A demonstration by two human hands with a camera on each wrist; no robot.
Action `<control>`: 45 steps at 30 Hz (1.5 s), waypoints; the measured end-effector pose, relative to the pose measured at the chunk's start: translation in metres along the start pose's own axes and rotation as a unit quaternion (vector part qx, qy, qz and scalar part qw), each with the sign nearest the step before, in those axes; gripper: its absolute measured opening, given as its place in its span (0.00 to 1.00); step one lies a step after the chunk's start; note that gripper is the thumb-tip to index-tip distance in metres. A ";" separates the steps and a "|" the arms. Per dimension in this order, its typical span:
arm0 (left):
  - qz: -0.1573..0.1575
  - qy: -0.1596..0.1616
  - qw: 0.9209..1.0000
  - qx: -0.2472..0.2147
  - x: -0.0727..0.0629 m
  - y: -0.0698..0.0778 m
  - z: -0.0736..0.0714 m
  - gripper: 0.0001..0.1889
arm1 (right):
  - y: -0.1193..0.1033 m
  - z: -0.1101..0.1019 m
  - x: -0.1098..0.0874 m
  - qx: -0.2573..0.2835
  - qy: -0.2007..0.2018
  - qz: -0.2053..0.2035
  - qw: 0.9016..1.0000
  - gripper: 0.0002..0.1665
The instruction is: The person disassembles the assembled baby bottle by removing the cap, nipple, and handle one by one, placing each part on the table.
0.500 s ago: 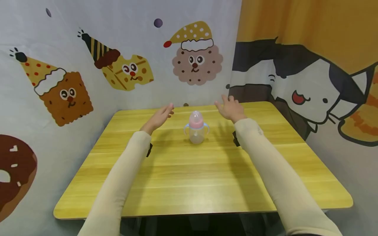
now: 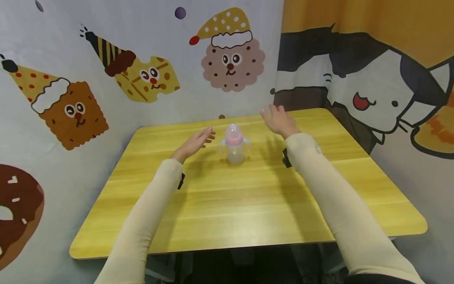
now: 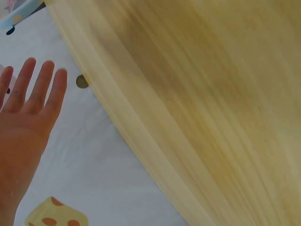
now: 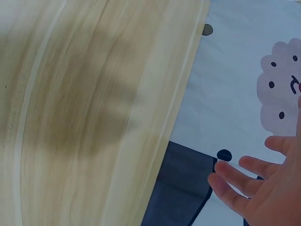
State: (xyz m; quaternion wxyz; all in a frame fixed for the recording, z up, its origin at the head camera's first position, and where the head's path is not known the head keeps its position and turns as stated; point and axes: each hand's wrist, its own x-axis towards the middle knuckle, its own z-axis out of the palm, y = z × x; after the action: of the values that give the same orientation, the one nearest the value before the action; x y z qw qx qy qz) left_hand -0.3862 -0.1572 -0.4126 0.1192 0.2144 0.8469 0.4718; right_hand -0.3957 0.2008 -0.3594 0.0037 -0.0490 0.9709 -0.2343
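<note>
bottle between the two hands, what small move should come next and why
Perhaps ease the left hand and right hand inward toward the bottle: it stands upright between them in the head view, and neither hand touches it.

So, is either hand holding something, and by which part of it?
Nothing is held: the left hand and the right hand are both apart from the upright baby bottle.

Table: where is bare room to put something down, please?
Bare table lies on the near side of the bottle, between the sleeves, and outside both. Crowded: around the bottle, between left hand and right hand.
</note>
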 end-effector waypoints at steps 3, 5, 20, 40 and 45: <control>0.002 -0.002 0.999 0.032 0.002 0.002 0.006 0.39 | 0.003 -0.003 -0.003 0.000 0.002 0.002 1.000 0.52; 0.003 -0.009 0.999 0.051 0.004 0.003 0.010 0.36 | 0.004 -0.005 -0.005 0.001 0.008 0.001 1.000 0.52; -0.010 -0.075 0.996 0.048 0.021 0.007 0.032 0.51 | 0.011 -0.013 -0.010 0.005 0.006 0.012 1.000 0.54; -0.009 -0.084 0.996 0.026 0.029 -0.001 0.044 0.49 | 0.008 0.002 -0.010 0.013 0.003 0.008 1.000 0.52; -0.003 -0.086 0.996 0.022 0.031 -0.005 0.049 0.48 | 0.010 0.006 -0.014 0.012 0.001 0.011 1.000 0.51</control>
State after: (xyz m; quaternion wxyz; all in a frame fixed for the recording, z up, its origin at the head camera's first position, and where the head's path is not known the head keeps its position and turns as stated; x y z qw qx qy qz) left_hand -0.3948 -0.1085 -0.4430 0.1878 0.2540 0.8443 0.4329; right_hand -0.3823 0.2081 -0.3690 0.0060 -0.0378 0.9685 -0.2459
